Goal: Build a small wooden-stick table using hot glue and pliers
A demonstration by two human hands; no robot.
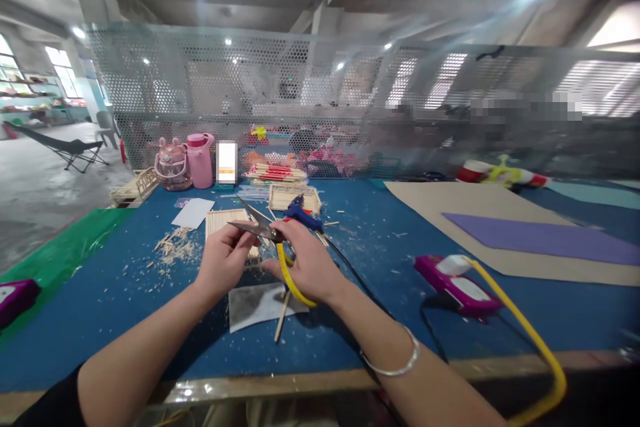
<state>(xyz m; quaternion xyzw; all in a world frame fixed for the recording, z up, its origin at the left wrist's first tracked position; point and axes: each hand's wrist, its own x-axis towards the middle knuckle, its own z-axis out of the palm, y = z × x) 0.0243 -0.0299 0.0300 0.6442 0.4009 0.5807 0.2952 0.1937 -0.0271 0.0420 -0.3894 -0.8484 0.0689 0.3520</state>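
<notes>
My right hand (313, 263) is wrapped round a pair of scissors (273, 235) with yellow handles, its blades apart and pointing left. My left hand (227, 257) is closed in a pinch at the lower blade; what it pinches, if anything, is hidden. Behind my left hand lies a panel of thin wooden sticks (227, 217). A blue glue gun (304, 217) rests just beyond my right hand, in front of a shallow stick-built frame (280, 199). Below the hands, a loose wooden stick (281, 320) lies across a grey-and-white sheet (247, 310).
Cut stick scraps (177, 245) and a white card (193, 213) lie at left. Pink bottles (201, 163) and red-tipped stick bundles (277, 173) stand along the perforated screen (230, 90). At right are a purple power strip (463, 290) with a yellow cord and a purple sheet (540, 238).
</notes>
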